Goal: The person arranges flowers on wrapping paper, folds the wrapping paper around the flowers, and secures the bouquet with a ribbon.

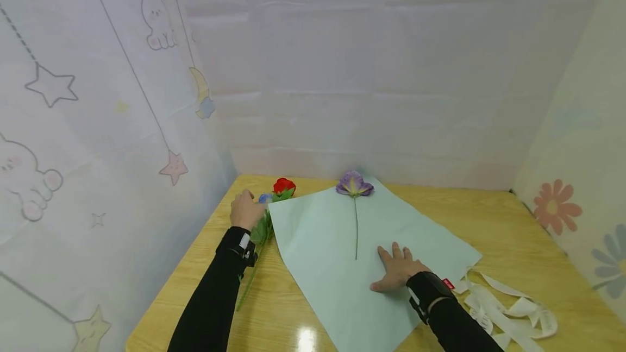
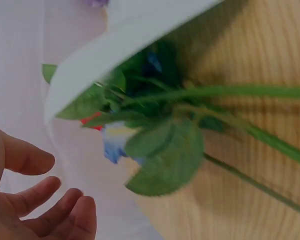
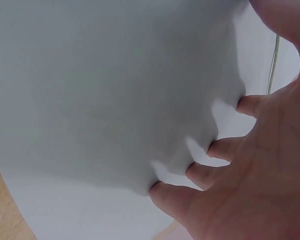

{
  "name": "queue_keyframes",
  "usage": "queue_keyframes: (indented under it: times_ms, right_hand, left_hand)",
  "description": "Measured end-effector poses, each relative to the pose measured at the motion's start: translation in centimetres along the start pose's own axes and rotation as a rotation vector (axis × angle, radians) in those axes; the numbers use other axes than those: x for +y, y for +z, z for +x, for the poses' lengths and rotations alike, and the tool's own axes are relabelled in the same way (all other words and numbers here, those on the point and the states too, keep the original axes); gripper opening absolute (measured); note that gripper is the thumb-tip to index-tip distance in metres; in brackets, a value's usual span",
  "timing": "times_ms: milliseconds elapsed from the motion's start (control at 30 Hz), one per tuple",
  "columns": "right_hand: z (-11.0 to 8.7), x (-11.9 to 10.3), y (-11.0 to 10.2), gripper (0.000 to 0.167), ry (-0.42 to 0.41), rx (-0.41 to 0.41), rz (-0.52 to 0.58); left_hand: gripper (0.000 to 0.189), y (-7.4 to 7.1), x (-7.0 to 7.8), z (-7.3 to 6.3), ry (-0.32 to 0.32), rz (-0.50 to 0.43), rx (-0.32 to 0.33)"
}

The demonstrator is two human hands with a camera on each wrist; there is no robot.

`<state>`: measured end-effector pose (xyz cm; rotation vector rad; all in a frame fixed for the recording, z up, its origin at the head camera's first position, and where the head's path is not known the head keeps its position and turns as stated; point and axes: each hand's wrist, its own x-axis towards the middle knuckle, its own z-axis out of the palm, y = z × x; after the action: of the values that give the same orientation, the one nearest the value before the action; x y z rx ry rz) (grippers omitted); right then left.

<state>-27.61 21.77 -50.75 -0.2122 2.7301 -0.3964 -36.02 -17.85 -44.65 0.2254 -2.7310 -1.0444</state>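
Note:
A pale green sheet of wrapping paper [image 1: 313, 243] lies across the wooden table, with a purple flower [image 1: 355, 184] on a thin stem on top of it. My right hand [image 1: 398, 269] presses on the paper with spread fingers, to the right of that stem. At the paper's left corner, my left hand [image 1: 246, 209] hovers by a red rose [image 1: 283, 186] and a blue flower [image 2: 115, 142]. Its fingers are loosely bent with nothing between them in the left wrist view. Leaves and green stems [image 2: 240, 91] stretch out there, partly hidden under the paper's edge.
Loose cream ribbon [image 1: 508, 314] lies in a tangle at the table's right front, beside the paper. The wooden table [image 1: 195, 270] meets a white sheet wall [image 1: 381, 86] at the back. Printed sheets stand along the left and right sides.

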Motion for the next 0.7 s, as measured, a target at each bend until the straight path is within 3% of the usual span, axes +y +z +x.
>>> queue_keyframes:
  times_ms: [67,167,267,333,400,500,567,700]
  right_hand:
    - [-0.2,-0.2,-0.3,0.11,0.0,-0.004,0.01]
    - [-0.7,-0.6,-0.6,0.11,0.0,-0.007,0.025]
    - [-0.9,-0.6,-0.6,0.109,-0.005,-0.006,0.027]
    - [-1.1,-0.6,-0.7,0.107,-0.012,-0.004,0.027]
    - [-1.3,-0.8,-0.7,0.105,-0.014,-0.006,0.024]
    - [-0.8,-0.5,-0.3,0.107,-0.016,0.0,0.029]
    - [-0.3,-0.1,0.1,0.11,-0.016,0.006,0.031]
    - [0.1,0.2,0.2,0.112,-0.002,-0.002,0.027]
  left_hand:
    - [0.039,-0.2,-1.4,-0.1,-0.019,0.057,-0.051]
    - [0.05,0.2,-3.1,-0.3,-0.038,0.146,-0.18]
    - [0.065,0.8,-4.0,-0.6,-0.071,0.169,-0.301]
    - [0.064,1.0,-4.2,-0.8,-0.097,0.158,-0.34]
    - [0.052,1.2,-4.2,-1.0,-0.128,0.159,-0.355]
    - [0.046,1.1,-4.1,-1.2,-0.133,0.163,-0.361]
    - [0.036,0.8,-4.0,-1.3,-0.136,0.126,-0.403]
    - [0.057,0.3,-4.1,-1.4,-0.165,0.025,-0.514]
